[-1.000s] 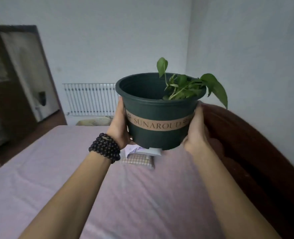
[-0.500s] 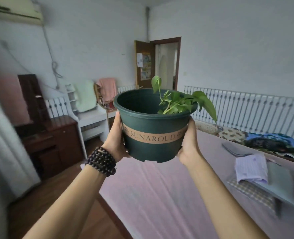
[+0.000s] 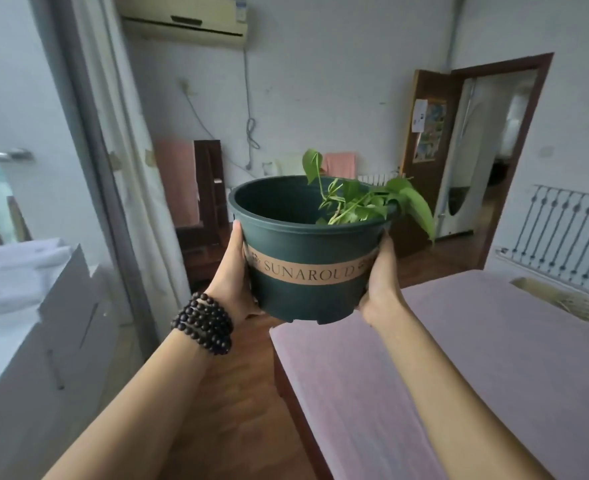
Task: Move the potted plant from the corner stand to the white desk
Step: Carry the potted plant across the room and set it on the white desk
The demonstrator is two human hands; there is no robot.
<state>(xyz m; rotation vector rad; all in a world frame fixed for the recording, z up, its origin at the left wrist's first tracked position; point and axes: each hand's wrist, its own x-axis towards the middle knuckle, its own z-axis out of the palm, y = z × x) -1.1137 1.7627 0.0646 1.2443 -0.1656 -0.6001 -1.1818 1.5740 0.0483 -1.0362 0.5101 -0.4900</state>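
Note:
I hold the potted plant up at chest height in front of me: a dark green plastic pot with a tan band reading SUNAROUD and a few green leaves at its right rim. My left hand, with a dark bead bracelet on the wrist, grips the pot's left side. My right hand grips its right side. The pot hangs in the air above the bed's corner and the wooden floor. A white cabinet-like piece with a cloth on top stands at the left; whether it is the desk I cannot tell.
A bed with a pink sheet fills the lower right. Wooden floor runs between the bed and the white furniture. A curtain, dark wooden furniture, an open door and a radiator stand beyond.
The view has swung left across the room with the pot still held in both hands. The bed has slid to the right and the white furniture and curtain have come into view at the left.

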